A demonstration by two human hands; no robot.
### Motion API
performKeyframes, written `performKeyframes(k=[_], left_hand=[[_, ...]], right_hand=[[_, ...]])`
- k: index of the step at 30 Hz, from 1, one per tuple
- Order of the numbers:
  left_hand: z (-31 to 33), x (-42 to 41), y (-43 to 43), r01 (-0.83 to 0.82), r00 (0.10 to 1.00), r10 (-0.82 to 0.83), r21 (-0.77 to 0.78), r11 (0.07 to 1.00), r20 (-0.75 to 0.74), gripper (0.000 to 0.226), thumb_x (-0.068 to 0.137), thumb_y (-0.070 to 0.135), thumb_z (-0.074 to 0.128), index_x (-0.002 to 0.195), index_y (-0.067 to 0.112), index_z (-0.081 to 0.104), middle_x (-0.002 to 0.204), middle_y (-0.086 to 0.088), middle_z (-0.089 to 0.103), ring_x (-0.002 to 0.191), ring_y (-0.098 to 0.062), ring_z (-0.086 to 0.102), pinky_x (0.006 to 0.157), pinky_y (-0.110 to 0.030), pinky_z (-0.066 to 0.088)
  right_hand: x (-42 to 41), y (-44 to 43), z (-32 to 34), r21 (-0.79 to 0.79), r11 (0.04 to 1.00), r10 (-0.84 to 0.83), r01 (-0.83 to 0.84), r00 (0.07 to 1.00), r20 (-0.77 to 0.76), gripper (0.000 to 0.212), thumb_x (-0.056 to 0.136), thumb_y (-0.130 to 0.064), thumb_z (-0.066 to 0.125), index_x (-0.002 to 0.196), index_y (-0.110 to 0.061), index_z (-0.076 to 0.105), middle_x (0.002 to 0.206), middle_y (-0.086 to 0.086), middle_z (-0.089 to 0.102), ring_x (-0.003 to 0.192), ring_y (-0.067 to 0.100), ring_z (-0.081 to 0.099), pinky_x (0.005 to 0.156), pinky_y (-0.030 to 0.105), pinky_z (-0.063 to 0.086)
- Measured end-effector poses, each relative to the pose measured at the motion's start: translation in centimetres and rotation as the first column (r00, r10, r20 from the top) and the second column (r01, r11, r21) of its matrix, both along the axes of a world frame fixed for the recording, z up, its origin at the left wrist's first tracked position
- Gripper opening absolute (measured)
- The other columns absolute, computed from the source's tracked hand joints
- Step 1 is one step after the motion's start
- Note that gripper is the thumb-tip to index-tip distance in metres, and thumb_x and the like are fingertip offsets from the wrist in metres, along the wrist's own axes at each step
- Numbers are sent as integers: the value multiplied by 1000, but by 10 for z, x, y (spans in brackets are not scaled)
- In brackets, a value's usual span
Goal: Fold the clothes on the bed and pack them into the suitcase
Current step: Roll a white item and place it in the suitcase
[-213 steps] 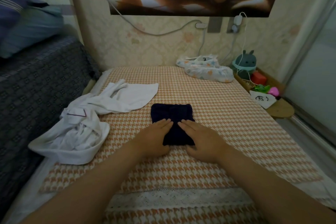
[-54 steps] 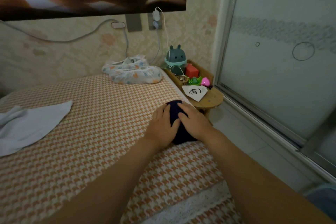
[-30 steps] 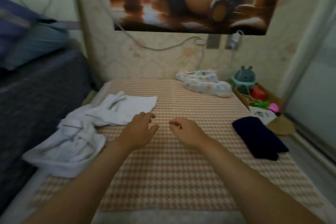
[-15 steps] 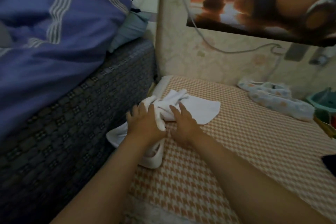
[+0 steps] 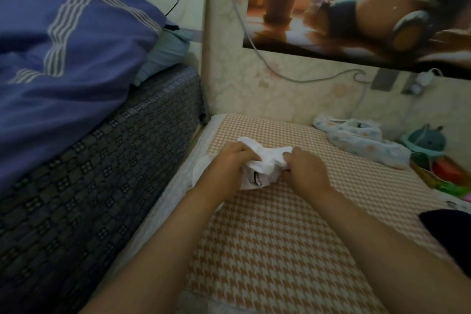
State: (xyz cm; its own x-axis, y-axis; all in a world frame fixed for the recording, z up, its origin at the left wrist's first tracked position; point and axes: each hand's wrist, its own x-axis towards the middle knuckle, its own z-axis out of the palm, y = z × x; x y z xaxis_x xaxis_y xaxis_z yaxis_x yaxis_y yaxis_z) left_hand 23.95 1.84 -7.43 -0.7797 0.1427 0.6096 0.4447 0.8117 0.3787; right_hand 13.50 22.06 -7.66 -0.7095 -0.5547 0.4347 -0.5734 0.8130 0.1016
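Clutching crumpled white garment in left hand and right hand, at left side of bed — not folded yet. Seemingly done with dark garment at right edge; packing left — no suitcase visible.

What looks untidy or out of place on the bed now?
The white garment is crumpled into a bunch between the left hand and right hand, near the left edge of the bed, not folded. A patterned cloth also lies rumpled by the wall. Nothing looks spilled or damaged.
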Motion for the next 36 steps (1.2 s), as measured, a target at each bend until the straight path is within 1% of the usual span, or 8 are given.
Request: performKeyframes(k=[3, 8, 12, 17, 21, 26, 33, 36], left_hand=[[-4, -13, 36, 27, 998, -30, -49, 998, -53, 45, 87, 12, 63, 132, 14, 55, 131, -6, 51, 115, -19, 48, 97, -25, 40], [-36, -12, 52, -4, 898, 70, -151, 989, 434, 91, 82, 46, 67, 154, 30, 13, 158, 1, 23, 142, -23, 27, 114, -44, 29], [-42, -7, 53, 41, 791, -85, 85, 996, 606, 72, 85, 44, 57, 149, 41, 25, 151, 9, 39, 133, -18, 42, 108, -39, 38], [-38, -10, 45, -68, 754, 48, 5, 998, 655, 84, 84, 36, 69, 153, 27, 22, 150, 2, 38, 134, -20, 39, 105, -27, 35], [-5, -21, 34, -321, 906, 350, -150, 935, 238, 33, 88, 18, 60, 121, 21, 65, 114, -6, 66, 106, -28, 61, 86, -33, 48], [-8, -27, 18, -683, 731, 677, -100, 724, -91, 43, 76, 9, 67, 118, 17, 63, 111, -13, 59, 107, -35, 52, 87, -44, 42], [-46, -29, 56, -51, 919, 177, -339, 939, 351, 74, 65, 63, 65, 131, 39, 42, 136, 7, 38, 117, -18, 40, 91, -39, 43], [-50, -39, 58, -79, 912, 199, -324, 943, 358, 62, 80, 40, 70, 135, 34, 43, 135, 0, 42, 116, -22, 47, 91, -41, 47]], right_hand=[[12, 54, 6, 0, 995, -95, 96, 987, -129, 19, 70, -29, 73, 66, -16, 60, 66, 6, 56, 55, 29, 55, 50, 34, 44], [36, 103, -2, 481, 807, -480, 344, 855, 194, 52, 86, -57, 53, 129, -28, 52, 139, 8, 44, 131, 30, 37, 111, 48, 25], [46, 105, -22, 83, 993, -113, 86, 907, 407, 81, 82, -56, 47, 154, -30, 21, 162, 6, 15, 148, 27, 14, 119, 47, 11], [39, 76, -24, -18, 995, 99, -99, 925, 366, 59, 84, -53, 38, 140, -36, 49, 133, -3, 58, 119, 21, 53, 98, 40, 39], [18, 59, -20, -244, 970, 35, -19, 998, 59, 34, 90, -37, 45, 106, -24, 72, 95, 4, 65, 89, 29, 60, 76, 40, 45], [6, 39, -10, -406, 902, -64, 149, 975, 215, 39, 93, -44, 60, 127, -25, 63, 121, 5, 55, 109, 26, 53, 86, 36, 43], [-13, 64, -21, 140, 987, -40, -74, 738, 673, 93, 65, -60, 79, 145, -35, 37, 134, -8, 54, 115, 17, 55, 98, 37, 47], [-18, 75, -17, 65, 998, -20, -26, 788, 615, 48, 87, -31, 70, 131, -22, 55, 126, 1, 60, 112, 22, 56, 87, 27, 42]])
